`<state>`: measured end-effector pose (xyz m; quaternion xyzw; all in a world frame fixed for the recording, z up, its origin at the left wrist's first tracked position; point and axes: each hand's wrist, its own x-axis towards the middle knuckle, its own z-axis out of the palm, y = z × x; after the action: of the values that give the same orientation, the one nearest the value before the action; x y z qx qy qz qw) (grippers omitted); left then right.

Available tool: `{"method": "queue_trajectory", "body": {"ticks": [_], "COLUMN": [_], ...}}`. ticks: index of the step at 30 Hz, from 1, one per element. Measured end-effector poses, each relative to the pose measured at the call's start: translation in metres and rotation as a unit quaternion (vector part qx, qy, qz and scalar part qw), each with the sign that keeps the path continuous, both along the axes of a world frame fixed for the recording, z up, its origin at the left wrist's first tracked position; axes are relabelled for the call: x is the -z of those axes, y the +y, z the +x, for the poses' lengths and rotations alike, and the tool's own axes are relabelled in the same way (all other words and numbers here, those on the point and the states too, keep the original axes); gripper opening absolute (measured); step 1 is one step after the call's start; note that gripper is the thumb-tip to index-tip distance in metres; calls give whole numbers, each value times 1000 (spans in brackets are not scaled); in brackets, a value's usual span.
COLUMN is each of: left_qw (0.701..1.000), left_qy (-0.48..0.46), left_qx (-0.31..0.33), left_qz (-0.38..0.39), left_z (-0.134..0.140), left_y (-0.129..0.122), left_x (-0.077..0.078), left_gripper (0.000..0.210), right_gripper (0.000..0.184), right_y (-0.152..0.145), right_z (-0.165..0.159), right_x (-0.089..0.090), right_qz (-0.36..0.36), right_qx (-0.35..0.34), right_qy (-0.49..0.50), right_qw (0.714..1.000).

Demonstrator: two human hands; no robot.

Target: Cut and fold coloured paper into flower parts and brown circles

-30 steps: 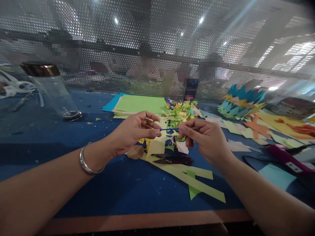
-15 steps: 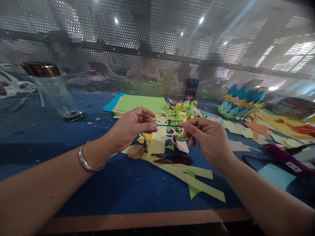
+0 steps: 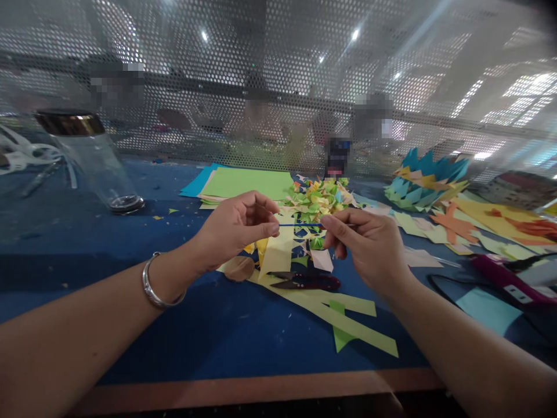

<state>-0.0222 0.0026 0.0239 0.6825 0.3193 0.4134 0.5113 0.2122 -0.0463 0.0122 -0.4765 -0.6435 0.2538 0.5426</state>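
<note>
A thin, straight blue stick (image 3: 299,224) lies level between my two hands, above the table. My left hand (image 3: 239,226) pinches its left end between thumb and fingers. At the other end my right hand (image 3: 365,241) pinches it, and a short dark piece sticks out past those fingers. Whether it is a rod or a taut cord I cannot tell. Below it are pale yellow paper strips (image 3: 339,318), a pair of thread snips (image 3: 304,282) with dark handles, and a round tan disc (image 3: 239,269). A heap of small cut paper pieces (image 3: 324,197) sits just behind.
Green and blue paper sheets (image 3: 248,183) are stacked at the back. A glass bottle (image 3: 98,165) stands at left near white scissors (image 3: 30,151). On the right are a zigzag paper crown (image 3: 429,180), orange paper cutouts (image 3: 456,223) and a purple power strip (image 3: 505,278). A perforated screen (image 3: 243,75) rises behind.
Both hands keep their pinch on the blue stick. The left hand has shifted very slightly right, and the stick sits a touch lower. Nothing else has visibly moved.
</note>
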Motion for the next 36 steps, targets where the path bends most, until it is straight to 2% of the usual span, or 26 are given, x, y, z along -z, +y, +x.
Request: {"method": "queue_trajectory", "body": {"ticks": [4, 15, 21, 26, 36], "left_qw": [1000, 995, 986, 973, 973], "left_qy": [3, -53, -61, -70, -53], "left_qx": [-8, -22, 3, 16, 16], "left_qz": [7, -82, -154, -217, -226], "left_z": [0, -7, -7, -12, -14], "left_y": [0, 8, 11, 16, 17], "left_x": [-3, -4, -6, -7, -7], "left_gripper": [17, 16, 23, 19, 19], "right_gripper": [34, 31, 31, 33, 33], "right_y": [0, 1, 1, 2, 1], "right_z": [1, 1, 3, 4, 3], "right_x": [0, -3, -2, -1, -3], "right_qz": [5, -6, -8, -5, -3], "right_qx": [10, 32, 35, 34, 37], "right_qy": [-3, 34, 42, 41, 48], "right_qw": [1000, 999, 998, 999, 998]}}
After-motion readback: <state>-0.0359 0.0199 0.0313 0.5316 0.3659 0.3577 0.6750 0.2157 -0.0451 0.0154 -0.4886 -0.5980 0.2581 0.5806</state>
